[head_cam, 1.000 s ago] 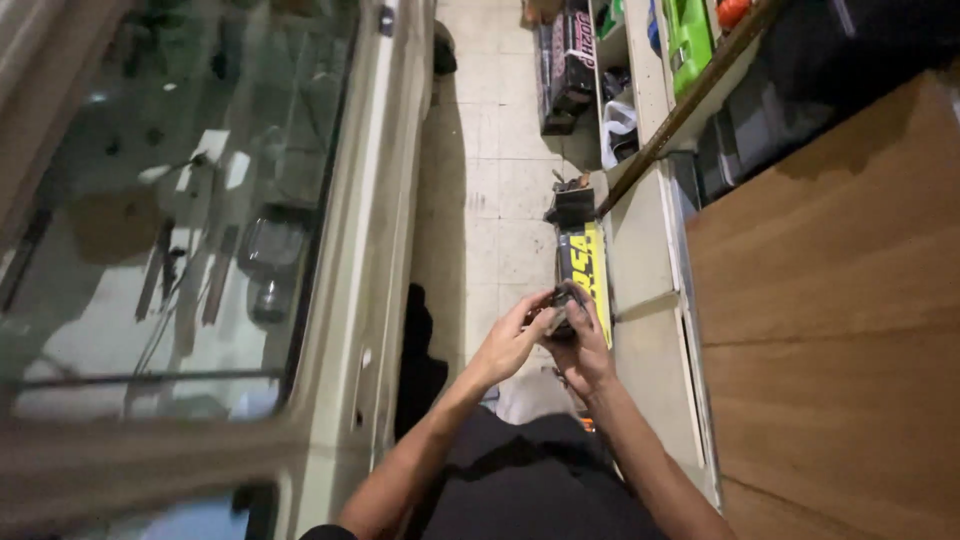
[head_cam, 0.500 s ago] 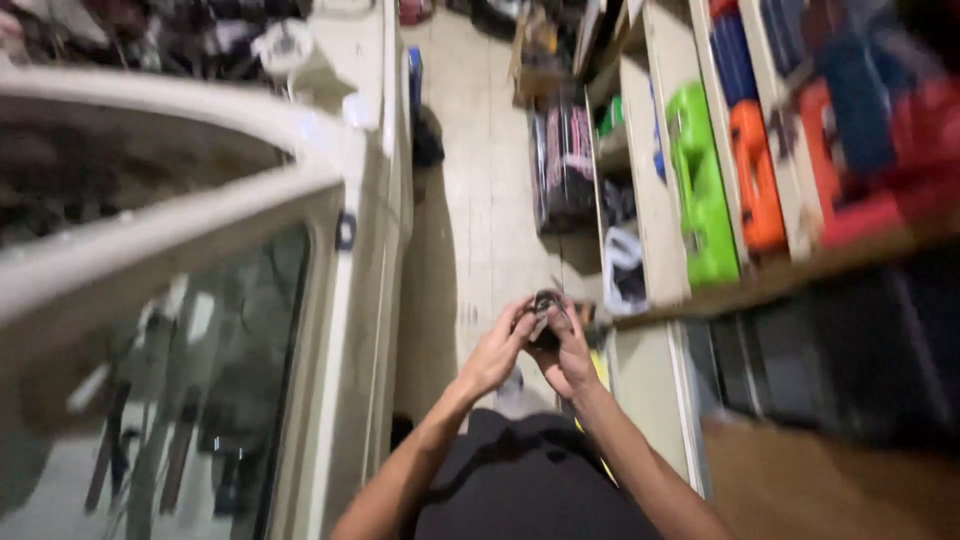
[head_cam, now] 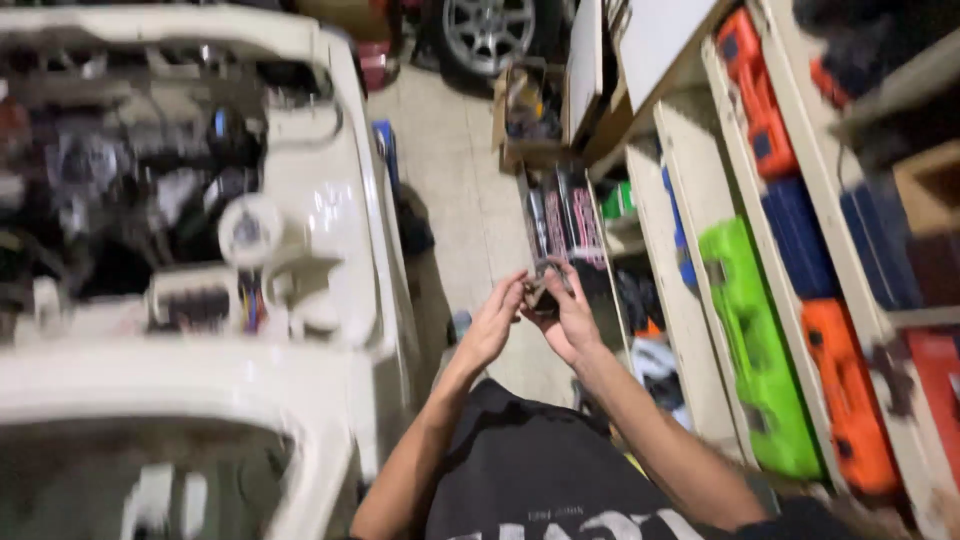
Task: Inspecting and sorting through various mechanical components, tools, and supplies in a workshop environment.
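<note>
Both hands meet in front of my chest around a small dark object, too blurred to identify. My left hand cups it from the left with fingers raised. My right hand grips it from the right, fingers curled over its top. I stand in a narrow aisle between a white car on the left and wooden shelves on the right.
The car's open engine bay fills the upper left. The shelves hold a green case, orange cases and a blue one. A cardboard box and a wheel stand farther along the tiled floor.
The view has swung forward from the car's windscreen to its engine bay and the shelves. Both hands have stayed together on the small dark object.
</note>
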